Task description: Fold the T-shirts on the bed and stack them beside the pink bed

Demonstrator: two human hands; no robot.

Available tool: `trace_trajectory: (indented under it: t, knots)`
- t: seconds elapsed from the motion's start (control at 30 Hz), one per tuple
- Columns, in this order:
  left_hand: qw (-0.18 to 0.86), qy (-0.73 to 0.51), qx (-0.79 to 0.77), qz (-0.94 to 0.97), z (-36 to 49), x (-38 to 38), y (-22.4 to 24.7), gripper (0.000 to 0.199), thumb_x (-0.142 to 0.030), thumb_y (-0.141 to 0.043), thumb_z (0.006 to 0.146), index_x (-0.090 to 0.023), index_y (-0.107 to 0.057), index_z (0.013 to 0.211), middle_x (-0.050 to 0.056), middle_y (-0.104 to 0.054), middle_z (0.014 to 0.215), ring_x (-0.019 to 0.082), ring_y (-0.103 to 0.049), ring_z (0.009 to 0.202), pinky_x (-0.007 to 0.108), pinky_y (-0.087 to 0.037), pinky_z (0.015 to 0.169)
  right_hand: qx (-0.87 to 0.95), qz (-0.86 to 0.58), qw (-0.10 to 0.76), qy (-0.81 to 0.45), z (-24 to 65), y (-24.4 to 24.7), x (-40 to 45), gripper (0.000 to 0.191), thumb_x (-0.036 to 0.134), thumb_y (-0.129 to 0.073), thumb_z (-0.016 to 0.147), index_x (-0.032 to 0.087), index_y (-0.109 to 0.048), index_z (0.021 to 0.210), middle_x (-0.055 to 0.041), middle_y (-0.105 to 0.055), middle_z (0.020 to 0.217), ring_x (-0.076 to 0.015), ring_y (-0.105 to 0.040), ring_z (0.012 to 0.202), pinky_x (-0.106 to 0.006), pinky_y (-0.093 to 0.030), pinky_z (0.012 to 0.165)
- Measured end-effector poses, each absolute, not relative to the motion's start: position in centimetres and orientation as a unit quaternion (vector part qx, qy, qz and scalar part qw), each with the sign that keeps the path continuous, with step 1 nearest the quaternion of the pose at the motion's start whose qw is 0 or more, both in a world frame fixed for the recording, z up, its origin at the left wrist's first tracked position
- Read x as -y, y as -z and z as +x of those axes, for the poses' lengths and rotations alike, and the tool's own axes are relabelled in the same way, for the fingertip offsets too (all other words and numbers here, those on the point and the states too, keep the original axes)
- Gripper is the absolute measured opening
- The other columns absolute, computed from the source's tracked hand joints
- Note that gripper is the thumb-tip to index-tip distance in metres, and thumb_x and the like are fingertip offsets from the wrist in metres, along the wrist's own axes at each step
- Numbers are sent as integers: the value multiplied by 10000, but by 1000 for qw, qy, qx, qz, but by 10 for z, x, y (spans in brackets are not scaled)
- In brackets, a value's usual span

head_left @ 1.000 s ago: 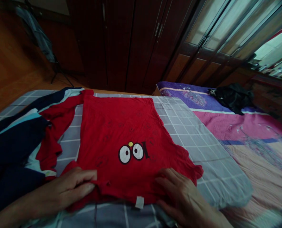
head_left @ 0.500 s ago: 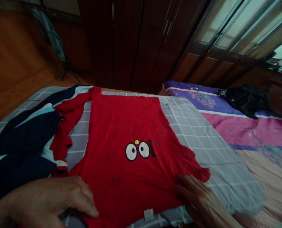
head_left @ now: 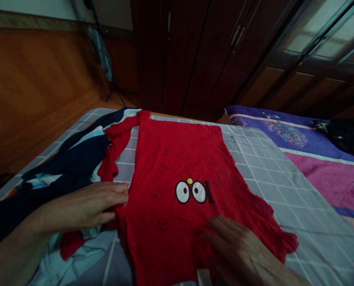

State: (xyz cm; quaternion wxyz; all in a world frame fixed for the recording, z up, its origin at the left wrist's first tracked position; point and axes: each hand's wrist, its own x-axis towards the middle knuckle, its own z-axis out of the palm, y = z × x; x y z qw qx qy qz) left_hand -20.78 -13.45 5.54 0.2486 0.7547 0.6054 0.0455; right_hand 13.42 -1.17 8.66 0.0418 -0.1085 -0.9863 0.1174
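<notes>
Since the earlier frame, the left hand (head_left: 96, 204) has been moved from the near hem to the 9 o'clock edge of the red shirt (head_left: 177, 159), and the right hand (head_left: 239, 250) has been brought inward over the cloth; the view has also been turned towards the 9 o'clock side. Clock positions are taken from the shirt's eye print (head_left: 191, 192). Item: one red shirt, spread across the grey checked bedding (head_left: 254, 159), its print made up of two white eyes, a yellow dot and a black mark. Left hand: placed at 9 o'clock, thumb and fingers parted around red cloth; whether the cloth is pinched cannot be told. Right hand: held at 4 o'clock, blurred, palm down, with loosely opened fingers laid over the shirt. White label (head_left: 204, 277): seen at 6 o'clock, at the near hem. Navy garment (head_left: 84, 153): heaped at 10 o'clock, trimmed in white and light blue. Purple and pink bedding (head_left: 314, 159): laid out at 2 o'clock, topped by a black cloth (head_left: 348, 135). Dark wardrobe (head_left: 188, 51): ranged at 12 o'clock.
</notes>
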Motion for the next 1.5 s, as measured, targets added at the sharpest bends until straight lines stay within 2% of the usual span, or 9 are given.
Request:
trace_trajectory:
  t: [0.17, 0.33, 0.5, 0.67, 0.8, 1.0, 1.2, 1.33, 1.5]
  knots:
    - [439, -41, -525, 728, -203, 133, -85, 113, -198, -550, 823, -261, -633, 867, -5, -668, 918, 171, -589, 884, 249, -419, 855, 992, 3, 6, -130, 66, -66, 12, 284, 305, -453, 918, 179, -542, 1157, -89, -531, 1284, -221, -502, 1151, -354, -423, 978]
    - [549, -57, -450, 702, -192, 130, -88, 117, -321, -628, 796, -267, -685, 883, 30, -688, 866, 181, -612, 765, 259, -447, 722, 986, 68, -4, -150, 6, -40, 14, 338, 375, -449, 918, 126, -547, 1125, -139, -499, 1299, -246, -476, 1162, -382, -402, 985]
    - [386, -186, -660, 617, -198, 110, -49, 188, -291, -485, 848, -218, -639, 926, 4, -664, 863, 152, -601, 773, 235, -435, 711, 987, 50, 30, -150, -7, -7, 25, 649, 516, -447, 889, 38, -390, 1326, -230, -387, 1397, -343, -331, 1298, -473, -302, 1062]
    - [153, -196, -810, 531, -212, 78, -4, 208, -290, -394, 873, -188, -574, 897, 42, -660, 847, 186, -617, 810, 282, -426, 739, 981, 37, 28, -187, 1, 4, 28, 629, 491, -365, 930, 64, -324, 1390, -200, -307, 1466, -323, -195, 1377, -479, -217, 1114]
    - [118, -141, -846, 500, -206, 64, 4, 208, -389, -439, 864, -208, -541, 846, 30, -663, 781, 198, -625, 713, 276, -392, 602, 978, 46, 30, -201, 3, 4, 25, 643, 494, -360, 930, 55, -316, 1398, -206, -302, 1467, -330, -194, 1377, -479, -209, 1119]
    - [75, -92, -870, 478, -210, 64, -4, 166, -321, -436, 847, -225, -515, 737, 9, -664, 729, 187, -639, 715, 255, -372, 595, 977, 51, 42, -201, 6, 8, 22, 666, 473, -425, 910, 38, -306, 1400, -206, -307, 1465, -320, -184, 1382, -471, -206, 1126]
    - [59, 35, -883, 464, -223, 67, -23, 177, -322, -389, 843, -237, -543, 830, 34, -682, 780, 242, -658, 755, 277, -369, 565, 978, 54, 57, -192, 9, 9, 20, 662, 472, -433, 904, 32, -319, 1386, -207, -328, 1455, -316, -201, 1376, -462, -215, 1123]
    - [13, -13, -875, 484, -219, 43, -38, 283, -422, -377, 865, -233, -555, 978, 55, -701, 904, 254, -658, 836, 291, -411, 625, 977, 68, 60, -195, 10, 8, 20, 685, 526, -397, 904, 35, -330, 1377, -221, -323, 1451, -334, -221, 1368, -476, -198, 1122]
    - [14, 5, -889, 457, -235, -8, -21, 432, -546, -387, 840, -185, -589, 966, 126, -688, 952, 312, -642, 896, 332, -441, 659, 970, 134, 54, -195, 15, 6, 22, 720, 588, -376, 891, 72, -303, 1387, -223, -318, 1451, -321, -257, 1358, -459, -216, 1113]
